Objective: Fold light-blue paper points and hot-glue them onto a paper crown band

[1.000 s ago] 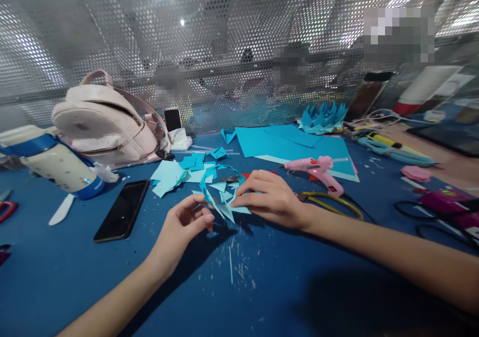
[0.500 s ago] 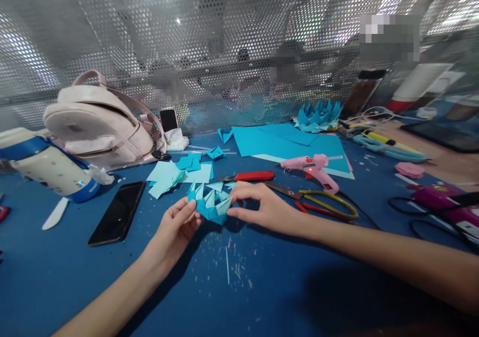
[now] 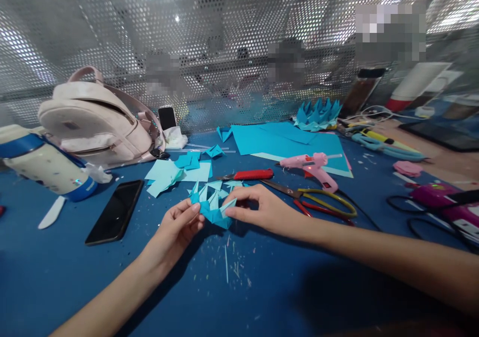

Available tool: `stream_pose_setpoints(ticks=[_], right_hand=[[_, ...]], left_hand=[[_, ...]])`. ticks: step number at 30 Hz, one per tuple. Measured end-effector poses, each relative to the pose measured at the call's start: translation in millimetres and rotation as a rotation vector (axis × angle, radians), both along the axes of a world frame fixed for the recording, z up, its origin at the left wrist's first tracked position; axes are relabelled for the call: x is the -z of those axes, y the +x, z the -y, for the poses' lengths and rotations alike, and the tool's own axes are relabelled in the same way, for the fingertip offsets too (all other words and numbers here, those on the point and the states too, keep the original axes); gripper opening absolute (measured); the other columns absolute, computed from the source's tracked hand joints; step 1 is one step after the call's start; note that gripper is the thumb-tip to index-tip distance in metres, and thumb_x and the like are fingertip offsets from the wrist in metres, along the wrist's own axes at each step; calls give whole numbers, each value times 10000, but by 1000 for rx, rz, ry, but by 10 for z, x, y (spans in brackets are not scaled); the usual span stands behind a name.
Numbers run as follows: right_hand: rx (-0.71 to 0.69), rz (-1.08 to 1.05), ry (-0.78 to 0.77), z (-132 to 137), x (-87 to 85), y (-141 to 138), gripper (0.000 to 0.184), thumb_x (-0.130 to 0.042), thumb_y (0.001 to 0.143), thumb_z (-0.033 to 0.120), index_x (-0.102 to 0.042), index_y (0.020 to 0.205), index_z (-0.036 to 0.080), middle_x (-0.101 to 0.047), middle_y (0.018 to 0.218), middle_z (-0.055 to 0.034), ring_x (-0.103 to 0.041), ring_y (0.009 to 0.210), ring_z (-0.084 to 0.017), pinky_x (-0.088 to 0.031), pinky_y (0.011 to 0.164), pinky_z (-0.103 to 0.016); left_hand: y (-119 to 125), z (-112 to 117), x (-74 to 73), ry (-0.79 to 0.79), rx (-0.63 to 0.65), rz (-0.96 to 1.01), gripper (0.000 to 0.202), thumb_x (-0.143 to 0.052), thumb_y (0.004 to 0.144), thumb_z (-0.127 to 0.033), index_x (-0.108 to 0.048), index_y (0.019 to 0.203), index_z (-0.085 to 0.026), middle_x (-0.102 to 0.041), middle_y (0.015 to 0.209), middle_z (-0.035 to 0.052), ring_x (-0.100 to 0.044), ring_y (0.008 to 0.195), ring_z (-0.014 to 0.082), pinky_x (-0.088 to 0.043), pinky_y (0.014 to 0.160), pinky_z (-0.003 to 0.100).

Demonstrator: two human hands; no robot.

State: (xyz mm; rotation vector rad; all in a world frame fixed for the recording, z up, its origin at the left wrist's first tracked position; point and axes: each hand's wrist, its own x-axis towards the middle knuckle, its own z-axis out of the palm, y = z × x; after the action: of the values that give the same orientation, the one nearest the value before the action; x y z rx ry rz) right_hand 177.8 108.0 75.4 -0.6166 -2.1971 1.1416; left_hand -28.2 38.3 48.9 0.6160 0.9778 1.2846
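Between my two hands is a blue folded-paper piece (image 3: 215,212) made of pointed, linked units. My left hand (image 3: 183,218) is closed on its left end, thumb on the near face and fingers beneath. My right hand (image 3: 258,208) pinches the right end between thumb and fingers, which partly hide it. Just beyond lie light-blue paper squares (image 3: 198,172) and a small folded blue unit (image 3: 215,150). A red utility knife (image 3: 254,174) and scissors (image 3: 325,201) with yellow and red handles rest past my right hand.
A pink hot glue gun (image 3: 312,166) lies beside large blue sheets (image 3: 269,140). Behind them stands a spiky blue paper ring (image 3: 318,113). On the left are a phone (image 3: 116,212), a bottle (image 3: 48,167), a white plastic knife (image 3: 51,212) and a backpack (image 3: 93,120). Paper scraps (image 3: 237,269) dot the near table.
The folded-paper piece has shifted slightly right, and my right fingers have moved a little further over its right end. Both hands keep hold of it. The view has shifted slightly.
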Motion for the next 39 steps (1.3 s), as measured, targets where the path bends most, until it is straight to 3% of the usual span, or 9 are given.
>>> stream_pose_setpoints(ticks=[10,16,22,26,28,32,39], right_hand=[[37,34,-36,10,25,-28,226,-754,776,356,-702,733,140,-629,685,2,-491,627,-103,-384,593,-244],[94,-161,-520,-40,86,-42,354,-841,655,418,-637,714,136,-523,645,38,-420,582,-79,-309,534,-222],[-51,-428,-967,37,246,-108,307,-830,727,353,-635,877,169,-584,798,30,-476,669,-73,-377,625,-204],[-130,-502,-1133,126,339,-151,276,-838,731,286,-653,911,190,-607,868,28,-544,799,-86,-417,784,-225],[-178,-474,-1114,141,347,-152,279,-836,731,301,-664,919,189,-613,886,22,-552,838,-95,-411,817,-231],[-220,-384,-897,99,321,-130,277,-828,731,343,-681,881,161,-608,885,10,-543,849,-101,-403,826,-225],[-207,-279,-756,30,361,-111,210,-865,660,243,-693,746,158,-589,853,15,-553,768,-90,-443,727,-214]], left_hand=[[2,29,-8,68,49,-170,259,-830,726,-311,-623,730,-155,-643,585,-16,-570,528,85,-459,553,178],[4,41,-33,230,56,-414,181,-724,826,-341,-688,877,-172,-618,742,-2,-537,607,100,-440,588,220],[44,115,-35,643,9,-1068,243,-774,778,-297,-662,985,-237,-607,996,27,-550,891,205,-405,753,323],[81,174,-30,780,-87,-1371,176,-762,807,-270,-640,931,-243,-629,967,10,-552,929,227,-335,807,363],[84,188,-44,818,-133,-1421,90,-727,836,-211,-642,851,-235,-642,903,-9,-553,850,204,-305,775,355],[71,204,-89,935,-230,-1490,102,-711,845,-174,-669,778,-239,-663,804,-27,-521,720,176,-258,706,343],[79,265,-93,1215,-418,-1729,145,-668,881,-175,-681,750,-235,-730,759,-34,-463,629,158,-246,701,370]])
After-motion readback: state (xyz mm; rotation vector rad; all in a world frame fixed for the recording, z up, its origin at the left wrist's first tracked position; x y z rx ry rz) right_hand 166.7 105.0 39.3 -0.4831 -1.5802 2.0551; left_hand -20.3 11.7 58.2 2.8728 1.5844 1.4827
